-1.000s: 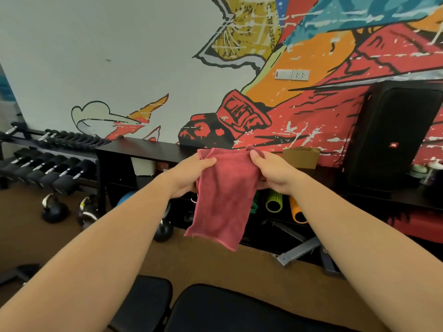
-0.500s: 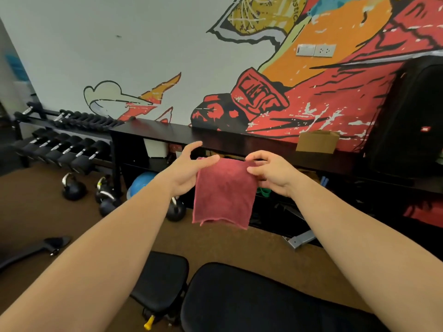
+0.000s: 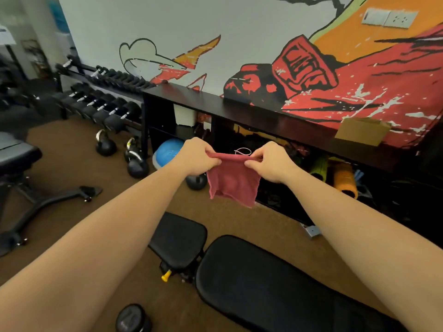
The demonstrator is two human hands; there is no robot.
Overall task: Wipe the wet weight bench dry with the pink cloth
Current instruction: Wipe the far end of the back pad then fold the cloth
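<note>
The pink cloth (image 3: 232, 179) hangs folded in the air in front of me, above the floor and beyond the bench. My left hand (image 3: 197, 155) pinches its top left corner and my right hand (image 3: 269, 162) pinches the top right corner, so the top edge is stretched between them. The black padded weight bench (image 3: 259, 281) lies below my arms, its long back pad at the lower right and the small seat pad (image 3: 178, 238) to the left. Whether the pads are wet cannot be seen.
A black shelf unit (image 3: 239, 109) runs along the mural wall, with foam rollers (image 3: 344, 178) and a blue ball (image 3: 167, 152) underneath. Kettlebells (image 3: 136, 161) and a dumbbell rack (image 3: 103, 109) stand at left. Another bench (image 3: 16, 164) is at far left. A dumbbell (image 3: 133, 318) lies near my left arm.
My view has tipped downward, so more of the bench shows. Both hands have lowered and closed their pinch on the cloth's top edge; the cloth hangs shorter, folded over.
</note>
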